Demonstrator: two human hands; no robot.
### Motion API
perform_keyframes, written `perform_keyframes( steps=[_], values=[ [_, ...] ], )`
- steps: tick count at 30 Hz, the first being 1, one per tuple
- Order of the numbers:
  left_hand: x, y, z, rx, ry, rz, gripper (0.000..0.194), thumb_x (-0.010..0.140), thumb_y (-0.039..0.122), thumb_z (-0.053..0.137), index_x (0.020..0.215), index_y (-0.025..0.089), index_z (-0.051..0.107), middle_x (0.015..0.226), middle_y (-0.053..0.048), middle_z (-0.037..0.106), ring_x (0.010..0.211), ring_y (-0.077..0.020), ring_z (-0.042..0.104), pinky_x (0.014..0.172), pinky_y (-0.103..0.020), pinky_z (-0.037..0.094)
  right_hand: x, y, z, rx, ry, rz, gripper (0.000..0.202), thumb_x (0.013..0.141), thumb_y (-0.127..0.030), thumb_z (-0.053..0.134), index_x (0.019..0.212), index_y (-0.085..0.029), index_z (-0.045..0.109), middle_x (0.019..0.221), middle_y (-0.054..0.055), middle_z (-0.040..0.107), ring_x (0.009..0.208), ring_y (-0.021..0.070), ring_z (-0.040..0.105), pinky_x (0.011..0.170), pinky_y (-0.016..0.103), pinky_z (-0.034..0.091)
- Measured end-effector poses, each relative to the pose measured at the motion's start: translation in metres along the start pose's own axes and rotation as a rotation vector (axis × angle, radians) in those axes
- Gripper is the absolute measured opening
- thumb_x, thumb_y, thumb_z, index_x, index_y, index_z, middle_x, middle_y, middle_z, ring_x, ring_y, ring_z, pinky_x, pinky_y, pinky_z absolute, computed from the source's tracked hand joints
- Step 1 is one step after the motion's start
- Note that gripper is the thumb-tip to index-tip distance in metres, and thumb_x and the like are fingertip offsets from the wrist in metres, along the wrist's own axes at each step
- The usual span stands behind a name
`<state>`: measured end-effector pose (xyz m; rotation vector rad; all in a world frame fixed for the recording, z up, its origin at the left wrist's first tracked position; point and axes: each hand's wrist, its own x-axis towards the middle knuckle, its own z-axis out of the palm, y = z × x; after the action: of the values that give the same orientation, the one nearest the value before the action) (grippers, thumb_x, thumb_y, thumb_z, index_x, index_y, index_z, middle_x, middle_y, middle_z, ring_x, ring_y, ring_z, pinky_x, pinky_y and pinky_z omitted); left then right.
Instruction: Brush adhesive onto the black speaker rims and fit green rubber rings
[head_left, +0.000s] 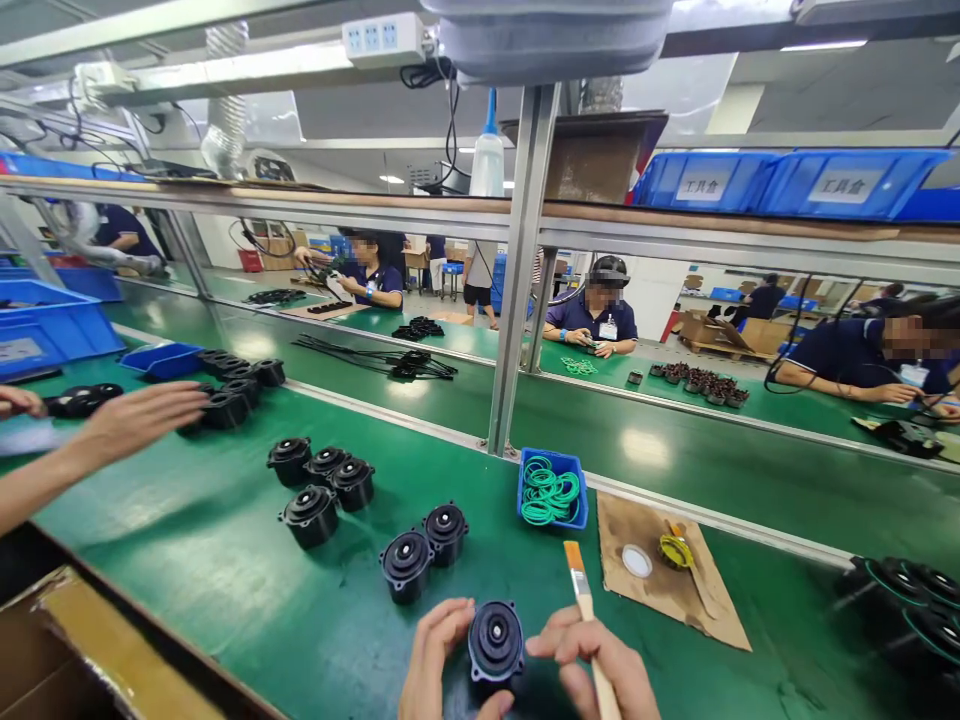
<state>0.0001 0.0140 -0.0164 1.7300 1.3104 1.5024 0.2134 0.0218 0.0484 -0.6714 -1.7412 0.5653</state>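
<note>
At the front of the bench my left hand (437,655) curls around the left side of a black round housing (496,642), its thumb low at the front. The housing has a stepped top, a pale centre and small lugs on its rim. My right hand (592,655) is closed on the wooden handle of a flat paintbrush (581,585), bristles pointing up. Its index finger reaches close to the housing's right edge; contact is unclear. Just beyond stand two similar housings (406,562), with another group (309,512) farther left.
A blue bin (527,500) holds green rings. Cardboard (705,597) carries a white lid (637,561) and a small yellow-rimmed pot (676,552). Ringed housings (904,590) stand at right. Another person's hand (142,420) reaches toward dark parts at left. A metal post (517,300) rises behind.
</note>
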Motion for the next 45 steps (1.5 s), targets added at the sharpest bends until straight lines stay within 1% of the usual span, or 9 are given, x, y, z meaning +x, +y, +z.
perform_keyframes(
  steps=[3, 5, 7, 12, 17, 26, 33, 39, 45],
  values=[
    [0.004, 0.004, 0.003, -0.001, -0.167, -0.050, 0.074, 0.066, 0.032, 0.083, 0.135, 0.021, 0.056, 0.130, -0.014, 0.067, 0.114, -0.0314, 0.069, 0.097, -0.041, 0.058, -0.003, -0.013, -0.019, 0.226, 0.078, 0.214, 0.043, 0.101, -0.057, 0.036, 0.115, -0.026, 0.062, 0.059, 0.006, 0.072, 0.056, 0.0217, 0.064, 0.050, 0.029, 0.053],
    [0.004, 0.011, 0.006, 0.009, -0.195, -0.095, 0.073, 0.067, 0.027, 0.081, 0.136, 0.023, 0.056, 0.130, -0.012, 0.068, 0.116, -0.0316, 0.067, 0.099, -0.041, 0.057, -0.005, -0.016, -0.031, 0.318, 0.126, 0.348, 0.060, 0.096, -0.070, 0.034, 0.125, -0.025, 0.061, 0.046, 0.003, 0.064, 0.041, 0.0194, 0.052, 0.040, 0.027, 0.043],
    [0.004, 0.020, 0.007, 0.002, -0.173, -0.130, 0.068, 0.064, 0.026, 0.082, 0.129, 0.024, 0.061, 0.126, -0.011, 0.069, 0.115, -0.0324, 0.067, 0.097, -0.042, 0.057, -0.005, -0.018, -0.040, 0.321, 0.152, 0.472, 0.070, 0.088, -0.079, 0.037, 0.122, -0.025, 0.064, 0.042, -0.001, 0.057, 0.036, 0.0161, 0.043, 0.038, 0.026, 0.036],
    [0.011, 0.040, 0.003, 0.015, -0.248, -0.206, 0.053, 0.061, 0.027, 0.086, 0.110, 0.025, 0.067, 0.107, -0.004, 0.075, 0.099, -0.0281, 0.071, 0.089, -0.038, 0.058, 0.008, -0.022, -0.039, 0.332, 0.147, 0.628, 0.057, 0.090, -0.073, 0.048, 0.087, -0.020, 0.068, 0.051, 0.002, 0.060, 0.044, 0.0134, 0.049, 0.041, 0.023, 0.038],
    [0.017, 0.050, 0.001, 0.030, -0.263, -0.242, 0.050, 0.059, 0.027, 0.087, 0.104, 0.023, 0.066, 0.099, -0.003, 0.076, 0.091, -0.0271, 0.073, 0.081, -0.036, 0.059, 0.014, -0.030, -0.023, 0.510, 0.035, 0.846, 0.051, 0.086, -0.069, 0.060, 0.080, -0.019, 0.057, 0.052, 0.004, 0.064, 0.040, 0.0136, 0.055, 0.037, 0.021, 0.040],
    [0.016, 0.051, 0.002, 0.017, -0.293, -0.279, 0.052, 0.058, 0.019, 0.086, 0.104, 0.022, 0.062, 0.101, -0.002, 0.074, 0.093, -0.0252, 0.070, 0.085, -0.036, 0.056, 0.012, -0.033, -0.015, 0.378, 0.036, 0.840, 0.056, 0.084, -0.069, 0.062, 0.065, -0.017, 0.059, 0.049, 0.005, 0.064, 0.034, 0.0121, 0.056, 0.037, 0.021, 0.047],
    [0.017, 0.055, 0.000, 0.010, -0.296, -0.286, 0.051, 0.060, 0.022, 0.087, 0.105, 0.024, 0.063, 0.101, -0.001, 0.074, 0.093, -0.0250, 0.070, 0.084, -0.036, 0.056, 0.009, -0.026, -0.012, 0.304, 0.040, 0.868, 0.055, 0.089, -0.065, 0.059, 0.066, -0.015, 0.061, 0.052, 0.005, 0.064, 0.037, 0.0115, 0.058, 0.040, 0.020, 0.049],
    [0.017, 0.055, 0.001, -0.001, -0.282, -0.266, 0.053, 0.059, 0.018, 0.087, 0.105, 0.025, 0.062, 0.102, 0.000, 0.074, 0.095, -0.0241, 0.071, 0.086, -0.035, 0.056, 0.014, -0.029, -0.013, 0.245, 0.090, 0.789, 0.058, 0.089, -0.061, 0.062, 0.055, -0.013, 0.063, 0.057, 0.006, 0.065, 0.038, 0.0097, 0.059, 0.040, 0.017, 0.051],
    [0.015, 0.053, 0.000, 0.012, -0.284, -0.268, 0.056, 0.058, 0.017, 0.088, 0.107, 0.025, 0.061, 0.101, 0.002, 0.074, 0.092, -0.0221, 0.071, 0.084, -0.033, 0.056, 0.011, -0.030, -0.012, 0.225, 0.044, 0.691, 0.052, 0.096, -0.049, 0.058, 0.061, -0.012, 0.069, 0.061, 0.005, 0.065, 0.039, 0.0088, 0.061, 0.041, 0.015, 0.050]
  ],
)
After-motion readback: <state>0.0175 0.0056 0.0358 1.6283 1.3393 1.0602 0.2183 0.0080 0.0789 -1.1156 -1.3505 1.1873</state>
